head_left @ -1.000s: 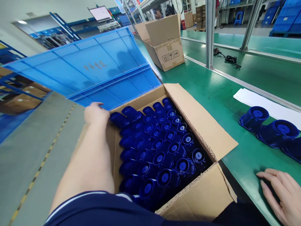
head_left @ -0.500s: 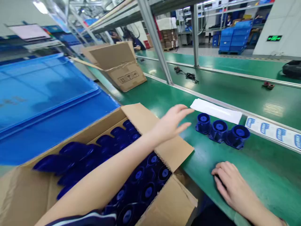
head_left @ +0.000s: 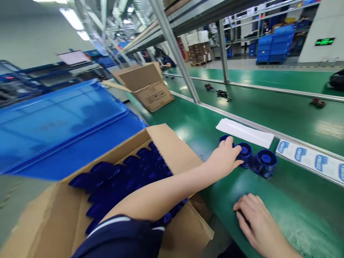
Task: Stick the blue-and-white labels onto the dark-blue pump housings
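My left hand [head_left: 224, 159] reaches across an open cardboard box [head_left: 172, 150] and closes over the leftmost of three dark blue plastic cups [head_left: 262, 163] that stand in a row on the green conveyor belt [head_left: 282, 118]. The box is full of several more blue cups [head_left: 123, 179] of the same kind. My right hand [head_left: 255, 222] lies on the belt near its front edge, fingers curled over something dark that I cannot make out.
A blue plastic crate lid [head_left: 59, 125] leans beyond the box. White sheets [head_left: 244, 132] and a strip of blue-printed labels [head_left: 309, 159] lie behind the cups. A second cardboard box [head_left: 146, 86] stands further up the belt, beside a metal post [head_left: 174, 50].
My left hand left the crate lid, swung right over the box and has come down on the leftmost blue cup. My view turned right. The right hand stayed on the belt.
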`<state>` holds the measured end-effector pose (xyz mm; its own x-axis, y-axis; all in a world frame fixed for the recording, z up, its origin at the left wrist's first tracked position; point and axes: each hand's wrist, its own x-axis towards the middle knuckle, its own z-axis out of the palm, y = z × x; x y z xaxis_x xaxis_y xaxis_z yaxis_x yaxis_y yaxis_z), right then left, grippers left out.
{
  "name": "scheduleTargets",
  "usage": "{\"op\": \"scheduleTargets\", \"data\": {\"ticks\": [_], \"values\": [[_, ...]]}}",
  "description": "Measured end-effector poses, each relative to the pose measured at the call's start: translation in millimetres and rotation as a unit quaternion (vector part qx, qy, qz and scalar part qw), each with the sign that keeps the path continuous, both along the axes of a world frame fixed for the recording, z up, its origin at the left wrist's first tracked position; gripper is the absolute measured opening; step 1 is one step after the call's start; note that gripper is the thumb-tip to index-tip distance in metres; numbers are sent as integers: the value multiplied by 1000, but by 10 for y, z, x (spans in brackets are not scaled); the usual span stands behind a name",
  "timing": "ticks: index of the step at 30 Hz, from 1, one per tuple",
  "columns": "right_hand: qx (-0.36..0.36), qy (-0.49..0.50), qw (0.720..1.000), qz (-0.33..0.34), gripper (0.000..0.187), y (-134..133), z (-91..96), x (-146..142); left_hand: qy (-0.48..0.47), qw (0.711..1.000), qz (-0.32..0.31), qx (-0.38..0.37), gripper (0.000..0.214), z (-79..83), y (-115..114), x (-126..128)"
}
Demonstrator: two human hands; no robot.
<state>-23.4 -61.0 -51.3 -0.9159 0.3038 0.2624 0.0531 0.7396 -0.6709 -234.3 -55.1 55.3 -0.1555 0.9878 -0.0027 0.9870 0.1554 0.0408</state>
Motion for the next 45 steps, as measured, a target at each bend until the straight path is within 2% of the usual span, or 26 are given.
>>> {"op": "scheduleTargets", "data": {"ticks": [3,10,13,16,19,22,24,26,29,32,37,41,45], "values": [[19,24,1000,8,15,32,-83,19,11,1000,8,-11,39,-46,20,6],[60,62,996,18,12,103,-135,38,16,998,-59,-32,34,-177,203,-241],[66,74,995,19,10,122,-104,44,24,998,-52,-5,33,-114,207,-292],[64,72,995,18,11,132,-74,47,38,998,-22,46,32,185,25,-367],[63,71,995,17,13,139,-45,41,61,991,37,116,32,655,-395,-652],[72,78,994,18,13,143,-28,28,132,957,162,201,33,1037,-1002,-1237],[82,80,993,16,13,143,-31,22,174,932,272,164,37,1132,-1437,-1727],[91,76,993,11,14,145,-49,25,184,899,391,66,45,1086,-1835,-2201],[104,56,993,12,14,158,-93,44,158,881,447,-7,40,829,-2284,-2745],[118,35,992,17,12,170,-114,55,126,867,478,-55,36,496,-2535,-3069],[138,54,989,1,15,133,-32,9,80,851,509,-103,37,84,-2693,-3408],[146,58,988,-8,17,107,7,-14,58,844,521,-116,36,-85,-2757,-3615],[146,34,989,4,14,115,-40,16,45,839,527,-123,37,-202,-2781,-3757]]}}
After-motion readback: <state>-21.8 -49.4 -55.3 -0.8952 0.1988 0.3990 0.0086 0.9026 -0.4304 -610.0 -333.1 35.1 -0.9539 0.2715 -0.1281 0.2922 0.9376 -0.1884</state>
